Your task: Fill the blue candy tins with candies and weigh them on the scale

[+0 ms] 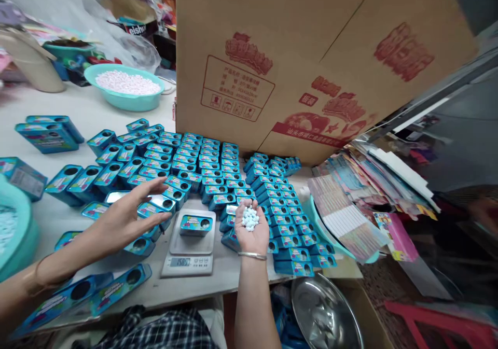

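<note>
My right hand [254, 237] is cupped palm up around a small heap of pale blue candies [250, 218]. My left hand [134, 211] reaches out over the blue tins with thumb and fingers apart, holding nothing. Between the two hands stands a small digital scale [188, 266], its display lit; the digits look like 158 and something. One blue tin [195, 225] with a dark round opening in its top rests on the scale's plate. Many similar blue tins [286, 229] stand in rows on both sides of the scale.
A large cardboard box [311, 38] rises behind the tins. A turquoise bowl [142, 100] of whitish candies stands at the back left, another turquoise bowl [23, 240] at the left edge. Papers [346, 209] lie at the right; a metal bowl [324, 312] sits below the table edge.
</note>
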`<state>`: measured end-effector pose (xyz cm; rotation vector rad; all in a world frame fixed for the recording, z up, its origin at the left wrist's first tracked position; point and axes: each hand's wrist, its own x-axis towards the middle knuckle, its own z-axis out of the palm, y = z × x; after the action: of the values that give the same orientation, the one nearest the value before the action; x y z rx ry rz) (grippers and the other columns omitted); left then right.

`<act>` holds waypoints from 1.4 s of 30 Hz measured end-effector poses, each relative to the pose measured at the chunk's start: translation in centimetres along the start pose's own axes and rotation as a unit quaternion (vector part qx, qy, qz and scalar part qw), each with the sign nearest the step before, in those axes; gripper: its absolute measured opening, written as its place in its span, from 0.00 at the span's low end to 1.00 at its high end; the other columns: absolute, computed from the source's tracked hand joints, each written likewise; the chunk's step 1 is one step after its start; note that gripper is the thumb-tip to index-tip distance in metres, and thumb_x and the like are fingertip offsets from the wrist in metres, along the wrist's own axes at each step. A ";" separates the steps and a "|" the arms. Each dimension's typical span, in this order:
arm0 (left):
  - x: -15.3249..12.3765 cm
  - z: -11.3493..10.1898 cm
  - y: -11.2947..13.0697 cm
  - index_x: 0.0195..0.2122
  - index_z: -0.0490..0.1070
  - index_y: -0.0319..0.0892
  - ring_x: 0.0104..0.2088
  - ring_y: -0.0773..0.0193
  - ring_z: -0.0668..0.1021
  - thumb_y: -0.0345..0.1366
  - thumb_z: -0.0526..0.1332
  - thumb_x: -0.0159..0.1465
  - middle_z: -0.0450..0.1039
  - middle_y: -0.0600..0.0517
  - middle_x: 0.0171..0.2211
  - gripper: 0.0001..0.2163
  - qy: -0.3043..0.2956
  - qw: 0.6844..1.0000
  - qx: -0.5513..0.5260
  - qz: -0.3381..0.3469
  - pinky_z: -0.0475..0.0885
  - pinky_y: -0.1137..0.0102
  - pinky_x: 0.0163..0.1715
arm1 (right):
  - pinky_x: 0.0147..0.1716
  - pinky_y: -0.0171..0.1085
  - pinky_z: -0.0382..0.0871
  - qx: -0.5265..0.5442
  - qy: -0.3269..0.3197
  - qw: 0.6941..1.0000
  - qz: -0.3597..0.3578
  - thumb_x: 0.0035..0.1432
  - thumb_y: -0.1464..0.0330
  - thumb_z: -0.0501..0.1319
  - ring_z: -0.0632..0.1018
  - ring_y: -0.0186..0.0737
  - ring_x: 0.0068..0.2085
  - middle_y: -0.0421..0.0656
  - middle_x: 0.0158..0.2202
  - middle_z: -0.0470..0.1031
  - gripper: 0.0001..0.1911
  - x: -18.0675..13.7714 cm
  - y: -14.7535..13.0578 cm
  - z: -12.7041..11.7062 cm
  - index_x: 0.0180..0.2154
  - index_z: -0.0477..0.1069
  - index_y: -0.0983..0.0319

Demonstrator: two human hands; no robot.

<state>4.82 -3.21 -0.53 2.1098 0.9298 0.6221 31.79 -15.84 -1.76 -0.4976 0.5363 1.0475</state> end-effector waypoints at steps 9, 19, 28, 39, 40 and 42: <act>-0.3 2.4 -1.4 0.67 0.52 0.52 0.61 0.50 0.70 0.52 0.61 0.62 0.63 0.48 0.63 0.34 -0.067 0.997 0.007 0.039 0.68 0.55 0.59 | 0.38 0.35 0.77 -0.028 -0.015 0.999 -0.008 0.67 0.66 0.49 0.80 0.31 0.38 0.40 0.30 0.79 0.20 0.4 0.2 -0.4 0.29 0.76 0.60; 0.6 6.0 -0.5 0.67 0.51 0.49 0.64 0.51 0.64 0.44 0.62 0.63 0.58 0.45 0.66 0.33 -0.144 0.979 0.100 0.103 0.63 0.57 0.63 | 0.35 0.35 0.77 -0.015 0.007 1.000 -0.015 0.67 0.67 0.49 0.80 0.32 0.36 0.40 0.29 0.79 0.19 0.0 0.3 0.1 0.29 0.75 0.61; 1.6 7.6 0.8 0.62 0.59 0.48 0.60 0.51 0.69 0.46 0.63 0.61 0.65 0.46 0.61 0.29 -0.119 0.985 0.063 0.112 0.67 0.58 0.60 | 0.30 0.34 0.75 -0.070 -0.058 0.996 -0.024 0.63 0.69 0.54 0.76 0.31 0.28 0.37 0.25 0.75 0.11 0.9 3.9 0.2 0.28 0.70 0.61; 3.3 8.8 1.3 0.55 0.69 0.45 0.55 0.53 0.74 0.45 0.62 0.60 0.72 0.47 0.56 0.22 -0.159 0.985 -0.054 0.049 0.68 0.60 0.58 | 0.25 0.30 0.67 -0.085 -0.087 0.992 -0.022 0.62 0.65 0.54 0.69 0.28 0.23 0.34 0.24 0.68 0.09 1.0 6.5 0.7 0.30 0.66 0.60; 3.6 8.6 1.7 0.54 0.70 0.45 0.54 0.54 0.75 0.46 0.62 0.61 0.73 0.47 0.55 0.22 -0.177 0.980 -0.082 0.032 0.69 0.61 0.57 | 0.25 0.30 0.66 -0.084 -0.084 0.993 -0.022 0.62 0.65 0.54 0.69 0.28 0.23 0.34 0.24 0.67 0.09 1.0 6.6 0.7 0.30 0.66 0.60; 4.3 8.3 2.6 0.51 0.73 0.44 0.51 0.55 0.76 0.47 0.61 0.61 0.76 0.49 0.51 0.20 -0.207 0.970 -0.131 0.004 0.70 0.63 0.54 | 0.25 0.31 0.66 -0.085 -0.080 0.993 -0.029 0.62 0.66 0.53 0.69 0.28 0.24 0.34 0.24 0.67 0.09 1.1 6.7 0.7 0.30 0.65 0.60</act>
<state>14.04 -4.65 -3.05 1.9031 0.5720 0.2700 26.31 -11.95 -2.76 -0.5705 0.2905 1.0727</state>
